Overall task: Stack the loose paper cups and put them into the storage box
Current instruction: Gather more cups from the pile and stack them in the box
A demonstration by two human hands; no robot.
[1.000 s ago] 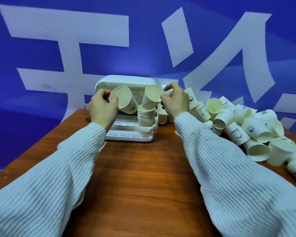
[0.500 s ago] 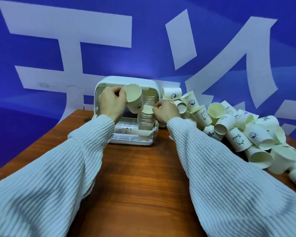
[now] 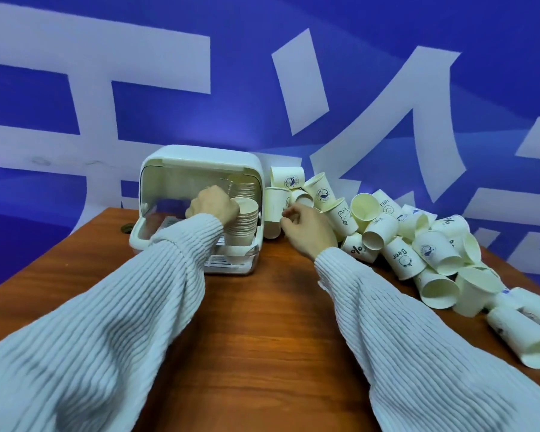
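Observation:
The white storage box [image 3: 200, 155] stands open at the table's far edge. Inside it at the right is a tall stack of paper cups [image 3: 247, 227], with a second stack [image 3: 242, 188] behind it. My left hand [image 3: 214, 205] reaches into the box and grips the top cup of the front stack. My right hand [image 3: 306, 229] is just right of the box, fingers loosely curled and apart, its fingertips at a loose white cup [image 3: 273, 213] that stands against the box. It holds nothing. A pile of loose cups [image 3: 418, 244] lies to the right.
The brown wooden table [image 3: 262, 322] runs from the box toward me. Loose cups spread along its right side to the near right edge [image 3: 524, 338]. A blue wall with large white shapes rises right behind the table. A small dark object [image 3: 126, 228] lies left of the box.
The right hand's cup went onto the stack, then the left hand's cup came down on top. My right hand has left the box and moved right to the loose cups.

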